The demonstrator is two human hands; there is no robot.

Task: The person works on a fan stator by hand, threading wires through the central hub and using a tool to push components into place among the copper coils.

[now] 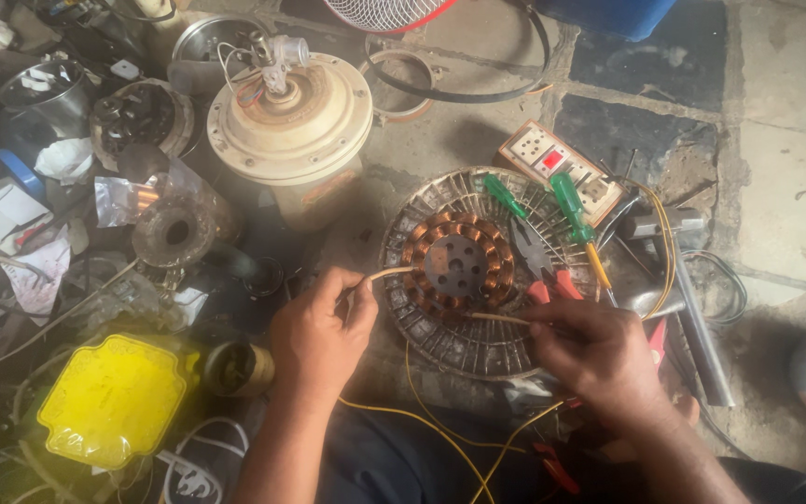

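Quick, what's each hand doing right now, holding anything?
Left hand: closed, pinching a pale sleeved wire that runs to the copper-wound stator.
Right hand: closed, pinching a second pale wire at the stator's near edge.

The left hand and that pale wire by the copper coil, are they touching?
Touching. The head view shows the left hand pinching the pale wire between thumb and fingertips, with the wire's other end reaching the copper coil.

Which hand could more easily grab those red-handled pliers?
The right hand: the red-handled pliers lie just above it, while the left hand sits across the copper-wound stator, pinching a wire.
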